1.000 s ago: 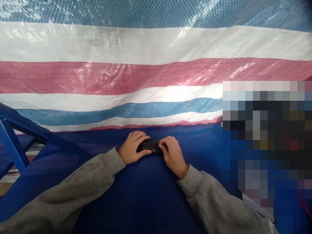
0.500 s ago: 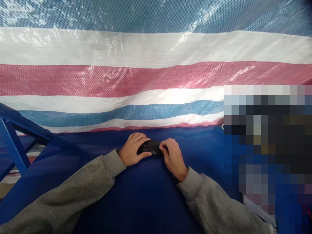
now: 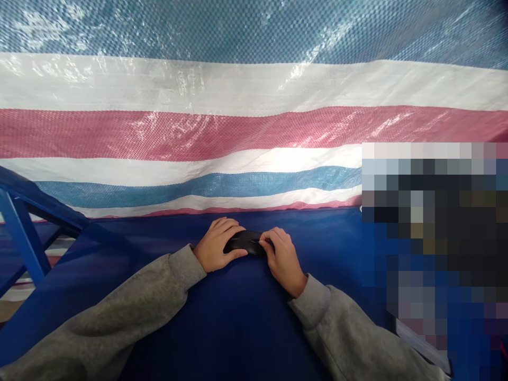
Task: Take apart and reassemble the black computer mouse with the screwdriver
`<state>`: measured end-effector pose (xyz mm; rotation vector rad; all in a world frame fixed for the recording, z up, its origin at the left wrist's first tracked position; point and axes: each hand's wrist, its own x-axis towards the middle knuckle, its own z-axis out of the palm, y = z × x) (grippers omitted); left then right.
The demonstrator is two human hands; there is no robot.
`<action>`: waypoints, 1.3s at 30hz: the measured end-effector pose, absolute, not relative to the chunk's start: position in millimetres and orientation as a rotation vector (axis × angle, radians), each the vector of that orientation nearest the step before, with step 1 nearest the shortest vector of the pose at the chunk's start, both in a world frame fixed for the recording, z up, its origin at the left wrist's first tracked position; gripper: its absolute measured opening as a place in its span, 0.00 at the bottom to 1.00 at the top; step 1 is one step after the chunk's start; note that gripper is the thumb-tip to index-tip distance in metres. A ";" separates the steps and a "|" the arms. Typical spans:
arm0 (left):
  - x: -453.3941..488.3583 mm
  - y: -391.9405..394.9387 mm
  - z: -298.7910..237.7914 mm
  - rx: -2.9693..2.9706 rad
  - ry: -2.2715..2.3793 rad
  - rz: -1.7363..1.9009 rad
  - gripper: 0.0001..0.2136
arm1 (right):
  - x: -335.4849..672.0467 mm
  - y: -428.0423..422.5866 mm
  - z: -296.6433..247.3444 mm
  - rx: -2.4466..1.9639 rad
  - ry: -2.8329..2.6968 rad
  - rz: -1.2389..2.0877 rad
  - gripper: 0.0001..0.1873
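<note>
The left hand (image 3: 217,245) and right hand (image 3: 282,258) pinched the black oblong object (image 3: 245,241) by its ends; it appeared light, stiff, and best held there.

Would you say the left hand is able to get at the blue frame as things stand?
Probably yes: the left hand is on the black object, and nothing visible stands between it and the frame across the blue sheet.
</note>
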<state>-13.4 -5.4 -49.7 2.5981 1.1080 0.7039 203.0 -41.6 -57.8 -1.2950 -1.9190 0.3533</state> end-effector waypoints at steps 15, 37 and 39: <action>-12.7 -6.0 -47.4 2.586 1.107 0.711 0.25 | 205.3 -42.1 -56.0 -1.270 -1.918 0.317 0.08; -11.5 -6.5 -45.4 2.578 1.109 0.698 0.24 | 205.8 -45.0 -54.7 -1.255 -1.942 0.353 0.09; -11.4 -6.4 -46.0 2.585 1.109 0.700 0.24 | 205.7 -46.0 -55.3 -1.208 -1.986 0.355 0.14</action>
